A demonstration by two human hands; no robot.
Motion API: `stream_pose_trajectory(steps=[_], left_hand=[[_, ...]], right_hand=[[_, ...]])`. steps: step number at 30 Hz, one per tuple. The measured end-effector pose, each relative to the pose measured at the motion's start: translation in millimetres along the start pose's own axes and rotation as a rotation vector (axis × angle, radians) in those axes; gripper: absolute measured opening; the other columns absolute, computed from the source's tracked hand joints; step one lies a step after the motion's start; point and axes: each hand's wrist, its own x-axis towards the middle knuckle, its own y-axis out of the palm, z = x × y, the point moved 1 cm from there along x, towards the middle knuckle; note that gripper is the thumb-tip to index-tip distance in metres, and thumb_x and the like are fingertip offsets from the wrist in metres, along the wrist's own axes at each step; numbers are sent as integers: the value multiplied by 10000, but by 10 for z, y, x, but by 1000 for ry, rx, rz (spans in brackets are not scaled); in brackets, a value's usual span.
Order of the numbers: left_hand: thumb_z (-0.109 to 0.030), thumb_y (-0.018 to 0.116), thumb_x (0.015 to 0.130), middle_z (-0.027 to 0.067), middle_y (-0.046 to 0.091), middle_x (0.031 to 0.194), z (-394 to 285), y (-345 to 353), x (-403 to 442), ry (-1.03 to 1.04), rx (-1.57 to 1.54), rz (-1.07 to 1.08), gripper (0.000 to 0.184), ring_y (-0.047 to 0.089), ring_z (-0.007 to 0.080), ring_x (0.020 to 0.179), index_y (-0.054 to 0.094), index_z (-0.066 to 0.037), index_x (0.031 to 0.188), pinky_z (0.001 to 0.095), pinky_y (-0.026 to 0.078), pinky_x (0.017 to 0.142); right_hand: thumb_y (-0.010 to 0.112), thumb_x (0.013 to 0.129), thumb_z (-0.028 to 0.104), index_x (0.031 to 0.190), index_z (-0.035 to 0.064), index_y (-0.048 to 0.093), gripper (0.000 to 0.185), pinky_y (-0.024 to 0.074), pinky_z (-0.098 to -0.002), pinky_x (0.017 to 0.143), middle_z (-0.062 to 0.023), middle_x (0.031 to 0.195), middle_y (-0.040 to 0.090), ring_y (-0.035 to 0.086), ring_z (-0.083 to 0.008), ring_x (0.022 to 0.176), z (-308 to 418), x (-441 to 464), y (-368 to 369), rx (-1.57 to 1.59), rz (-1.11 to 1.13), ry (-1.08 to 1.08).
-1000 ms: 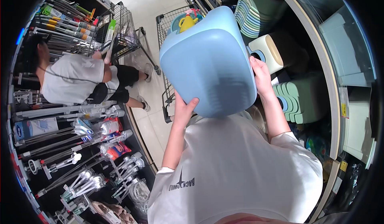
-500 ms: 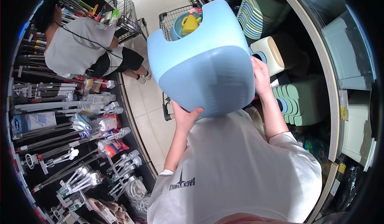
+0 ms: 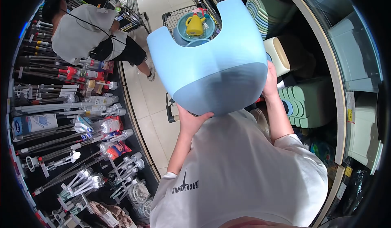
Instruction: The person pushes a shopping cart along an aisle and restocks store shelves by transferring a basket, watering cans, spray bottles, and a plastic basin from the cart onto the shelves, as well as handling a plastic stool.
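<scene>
Beyond both hands, on the far side of what they carry, stands a shopping cart (image 3: 172, 15), the largest thing near them. Between the left hand (image 3: 191, 120) and the right hand (image 3: 270, 81), raised in front of the chest, is the blue stool (image 3: 203, 61), or what looks like one. Its smooth, rounded walls suggest moulded plastic: likely hollow, light for its bulk, stiff under the fingers, hard to break but a little slippery, since the surface looks glossy. Its bulk probably makes it more awkward than heavy. To the right of the right hand, near it, are stacked green stools (image 3: 313, 102) of a similar make.

The darker end panel (image 3: 228, 87) faces the wearer, and both hands grip the stool around that end: the left closed on its lower left edge, thumb on the near side, other fingers mostly hidden; the right on the right edge, fingertips out of sight. Opposed sides suit a wide, slick shape. The curved cut-out at the end away from the hands would seem a surer hold, as its rim could be hooked. Past it, farther from the hands, a basin (image 3: 183, 30) in the cart holds a yellow sprayer (image 3: 195, 26).
</scene>
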Motion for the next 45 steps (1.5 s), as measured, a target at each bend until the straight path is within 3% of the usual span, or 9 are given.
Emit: stream_pose_trajectory(steps=[20, 29, 34, 35, 38, 40, 41, 43, 45], left_hand=[[-121, 1032, 606, 147, 430, 1503, -166, 10, 54, -150, 107, 67, 1266, 497, 281, 1372, 223, -30, 1575, 433, 454, 1124], [-35, 919, 725, 196, 454, 1482, -5, -24, 113, 104, 188, 24, 1110, 507, 330, 1361, 231, 10, 1595, 441, 447, 1116], [-108, 842, 813, 249, 512, 1388, 66, -132, 136, 48, 434, 59, 826, 521, 432, 1306, 418, 54, 1502, 500, 417, 1127], [-108, 842, 813, 249, 512, 1388, 95, -141, 143, 49, 433, 60, 826, 521, 432, 1306, 418, 54, 1502, 500, 417, 1127], [-142, 836, 826, 283, 487, 1473, 71, -181, 227, 6, 359, 25, 738, 485, 471, 1380, 493, 48, 1451, 535, 393, 1155], [-158, 815, 852, 283, 406, 1601, -336, -183, 393, 565, 678, -86, 754, 415, 495, 1471, 456, -13, 1499, 555, 359, 1201], [-158, 815, 852, 283, 406, 1601, -172, -197, 380, 564, 679, -86, 754, 415, 495, 1471, 456, -13, 1499, 555, 359, 1201], [-192, 766, 897, 255, 326, 1681, 245, -218, 355, 186, -175, -126, 806, 326, 500, 1536, 363, -85, 1586, 558, 315, 1245], [-221, 756, 920, 237, 289, 1699, 344, -261, 344, 217, -176, -165, 788, 313, 492, 1544, 351, -123, 1588, 556, 309, 1251]], right_hand=[[464, 1128, 230, 1280, -46, 641, 362, 505, -242, 849, -44, 1101, 706, 634, -90, 968, 30, -67, 77, 15, -164, -48], [491, 1116, 226, 1377, -49, 597, 394, 541, -294, 896, -117, 1206, 706, 678, -159, 1042, -268, -95, -124, 332, -101, 55], [501, 1117, 364, 1588, -17, 401, 614, 526, -365, 1058, -185, 1502, 564, 621, -236, 1270, -136, 57, 92, 643, 34, 173], [491, 1111, 459, 1643, 5, 308, 723, 462, -389, 1158, -176, 1613, 464, 528, -254, 1417, 30, 30, 272, 388, -64, 54], [484, 1097, 533, 1617, 2, 370, 752, 381, -431, 1234, -137, 1677, 382, 427, -250, 1504, -165, 9, 105, 721, -20, 309], [498, 1084, 564, 1584, -1, 423, 758, 427, -426, 1194, -140, 1607, 468, 494, -253, 1443, -96, -25, 168, 651, -27, 381], [513, 1070, 594, 1551, -4, 477, 769, 473, -421, 1153, -142, 1538, 555, 560, -257, 1381, -69, -48, 194, 581, -34, 457], [529, 1068, 592, 1505, 13, 530, 725, 515, -396, 1081, -142, 1442, 617, 619, -240, 1276, -26, -64, 166, 509, -74, 559], [603, 1050, 538, 1306, 31, 681, 573, 589, -384, 904, -110, 1152, 745, 712, -224, 974, -189, -66, -13, 606, -6, 670]])
